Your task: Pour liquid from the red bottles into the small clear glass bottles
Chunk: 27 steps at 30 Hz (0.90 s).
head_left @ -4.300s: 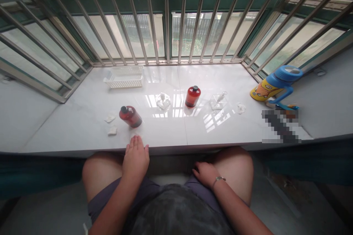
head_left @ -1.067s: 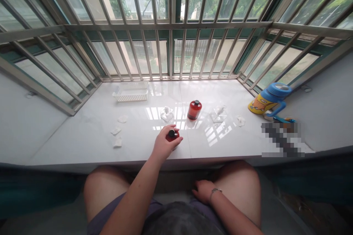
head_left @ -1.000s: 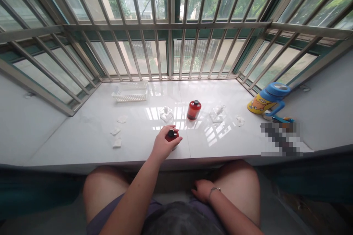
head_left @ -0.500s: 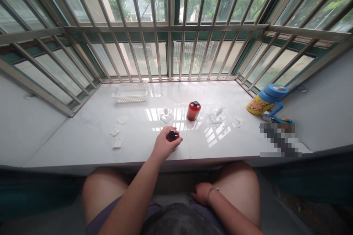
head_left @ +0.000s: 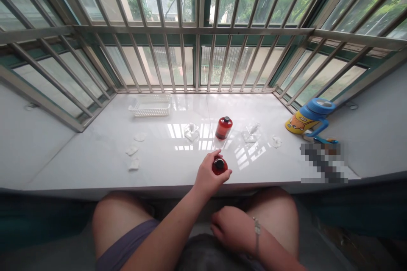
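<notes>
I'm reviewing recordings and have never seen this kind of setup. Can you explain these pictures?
No machine here: these are a person's bare hands, seen by one head-worn camera looking forward and down. Every picture comes from it. The left hand grips a black-capped red bottle near the front edge of a white ledge. The right hand, a bracelet at its wrist, is by the right thigh; I see nothing in it. On the ledge are a second red bottle, a white basket, a blue-and-yellow flask, two small clear objects and some white scraps. A patch at right is pixelated.
</notes>
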Available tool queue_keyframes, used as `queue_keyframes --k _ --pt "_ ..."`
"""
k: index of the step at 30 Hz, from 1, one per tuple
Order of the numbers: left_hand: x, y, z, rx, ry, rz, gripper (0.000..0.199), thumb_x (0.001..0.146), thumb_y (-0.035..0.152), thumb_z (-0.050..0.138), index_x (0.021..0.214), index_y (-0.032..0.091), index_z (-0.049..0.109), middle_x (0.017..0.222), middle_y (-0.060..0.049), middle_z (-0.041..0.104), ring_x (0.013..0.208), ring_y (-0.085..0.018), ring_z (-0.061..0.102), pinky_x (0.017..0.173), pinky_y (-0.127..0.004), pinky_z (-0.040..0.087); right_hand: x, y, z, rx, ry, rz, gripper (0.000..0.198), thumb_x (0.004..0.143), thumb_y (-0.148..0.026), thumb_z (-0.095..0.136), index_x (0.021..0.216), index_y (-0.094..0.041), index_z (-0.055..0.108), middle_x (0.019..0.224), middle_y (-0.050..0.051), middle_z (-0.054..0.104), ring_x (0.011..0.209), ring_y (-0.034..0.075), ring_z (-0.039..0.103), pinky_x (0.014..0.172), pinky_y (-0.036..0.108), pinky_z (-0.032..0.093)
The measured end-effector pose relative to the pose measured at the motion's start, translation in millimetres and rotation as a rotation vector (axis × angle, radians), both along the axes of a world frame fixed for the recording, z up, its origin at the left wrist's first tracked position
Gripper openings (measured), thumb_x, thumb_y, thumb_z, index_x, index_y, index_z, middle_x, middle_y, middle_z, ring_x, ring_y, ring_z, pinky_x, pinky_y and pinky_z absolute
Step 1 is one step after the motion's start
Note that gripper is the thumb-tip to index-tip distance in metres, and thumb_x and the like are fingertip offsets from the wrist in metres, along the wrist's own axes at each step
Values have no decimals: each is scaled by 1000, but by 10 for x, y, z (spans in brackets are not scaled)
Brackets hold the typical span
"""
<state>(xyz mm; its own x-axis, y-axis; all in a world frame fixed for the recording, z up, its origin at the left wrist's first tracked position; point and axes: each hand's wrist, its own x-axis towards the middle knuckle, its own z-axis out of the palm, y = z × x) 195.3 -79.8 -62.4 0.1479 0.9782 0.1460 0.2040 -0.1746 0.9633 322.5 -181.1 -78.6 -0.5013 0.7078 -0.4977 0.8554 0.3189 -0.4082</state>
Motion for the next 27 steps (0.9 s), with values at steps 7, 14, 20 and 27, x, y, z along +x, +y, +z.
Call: queue_keyframes --k 7,14,20,27 --pt "26 20 -19 36 -52 -19 61 78 20 85 135 27 66 129 -9 71 117 -28 72 107 -46 59 153 450 1035 579 289 -449 28 108 -45 50 108 -24 69 90 5 75 79 22 69 73 33 47" --pt "27 31 20 92 72 4 49 89 21 70 138 23 64 135 -10 72 125 -28 69 116 -48 54 6 719 876 892 73 -385 21 104 -40 67 106 -20 69 95 9 73 90 27 69 82 38 50" --pt "29 29 -10 119 93 19 54 88 16 67 141 23 62 137 -11 72 125 -28 69 114 -48 55 32 859 978 789 1 -293 22 105 -38 66 100 -17 68 92 9 72 91 28 70 81 39 53" --pt "49 30 -12 129 28 19 58 79 10 70 135 23 66 135 -9 72 125 -28 69 112 -46 56 175 980 1109 651 159 -72 5 99 -14 67 101 -18 69 103 9 71 101 26 67 93 40 57"
